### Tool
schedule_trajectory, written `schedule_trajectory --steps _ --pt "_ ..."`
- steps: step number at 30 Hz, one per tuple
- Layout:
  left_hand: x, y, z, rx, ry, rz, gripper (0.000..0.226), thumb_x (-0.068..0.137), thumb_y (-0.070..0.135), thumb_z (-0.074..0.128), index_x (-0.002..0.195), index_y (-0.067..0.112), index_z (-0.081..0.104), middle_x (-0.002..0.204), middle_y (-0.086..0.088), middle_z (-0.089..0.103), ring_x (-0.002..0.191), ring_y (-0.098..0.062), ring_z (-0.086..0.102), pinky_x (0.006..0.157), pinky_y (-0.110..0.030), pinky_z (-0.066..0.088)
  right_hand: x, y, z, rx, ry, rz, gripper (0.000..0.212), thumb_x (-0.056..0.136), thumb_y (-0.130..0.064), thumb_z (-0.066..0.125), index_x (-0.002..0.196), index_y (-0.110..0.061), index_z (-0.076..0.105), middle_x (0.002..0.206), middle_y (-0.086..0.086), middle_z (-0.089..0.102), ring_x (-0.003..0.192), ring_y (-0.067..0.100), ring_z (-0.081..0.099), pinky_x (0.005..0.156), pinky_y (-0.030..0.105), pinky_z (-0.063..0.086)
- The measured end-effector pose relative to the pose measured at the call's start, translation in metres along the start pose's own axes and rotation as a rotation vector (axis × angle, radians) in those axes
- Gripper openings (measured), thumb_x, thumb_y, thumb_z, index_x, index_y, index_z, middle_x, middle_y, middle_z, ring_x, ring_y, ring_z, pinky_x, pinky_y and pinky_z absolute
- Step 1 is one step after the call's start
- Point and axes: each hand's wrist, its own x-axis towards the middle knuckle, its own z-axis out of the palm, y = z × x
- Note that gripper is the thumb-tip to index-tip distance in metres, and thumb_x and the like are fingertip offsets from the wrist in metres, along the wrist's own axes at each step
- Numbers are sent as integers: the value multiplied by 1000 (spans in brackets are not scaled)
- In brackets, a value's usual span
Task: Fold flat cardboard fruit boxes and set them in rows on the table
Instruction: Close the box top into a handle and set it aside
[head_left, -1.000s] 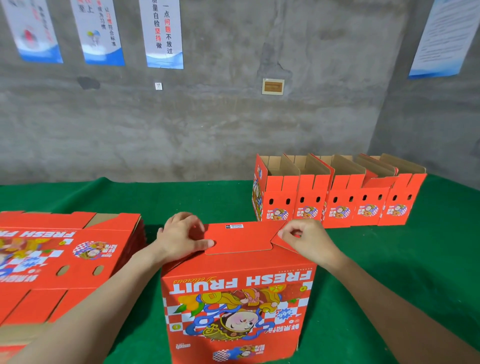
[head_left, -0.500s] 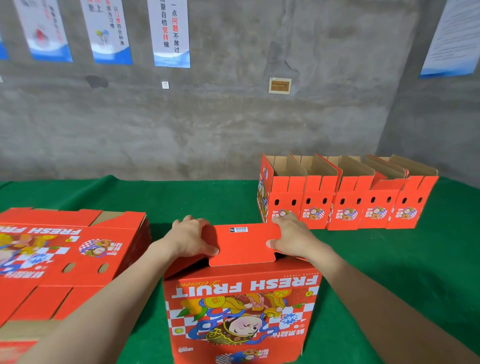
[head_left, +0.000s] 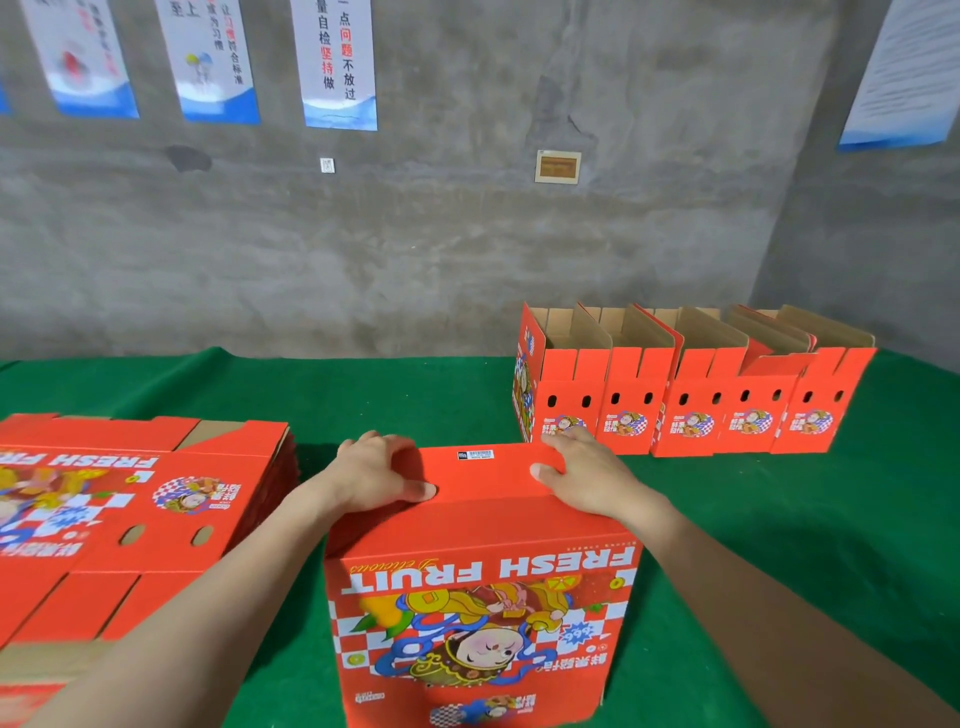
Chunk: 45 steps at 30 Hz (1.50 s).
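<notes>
Box flap (head_left: 483, 486) lower now, flat in left hand (head_left: 374, 478) and right hand (head_left: 584, 480).

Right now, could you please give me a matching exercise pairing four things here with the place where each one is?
Things:
1. half-made box
2. flat stack
3. finished row
4. posters
Places:
A. far right of the table, tops open
B. on the grey wall
C. left of the table, lying flat
D. near middle, held by the left hand and right hand
Pairs: 1-D, 2-C, 3-A, 4-B
</notes>
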Motion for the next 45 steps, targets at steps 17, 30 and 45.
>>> schedule_trajectory --steps 17,30,45 --pt "-42 -62 22 -981 -98 -242 40 85 62 49 107 33 66 101 -9 73 98 -35 66 95 -58 46 -61 56 49 1114 -177 469 39 103 -31 33 74 -10 50 75 10 57 74 26 57 77 42 47" --pt "-60 -39 -16 -1159 427 22 30 98 42 40 86 17 53 81 -8 56 75 -16 53 69 -31 41 -50 53 -11 1111 -301 76 71 83 -64 47 133 -13 51 128 19 59 119 36 56 100 50 46" --pt "-48 -49 2 -1160 487 51 25 92 7 47 84 22 65 70 13 67 64 2 58 62 -14 46 -63 68 -13 1077 -295 -132 61 82 -18 71 132 -35 40 120 11 66 105 32 66 83 43 57"
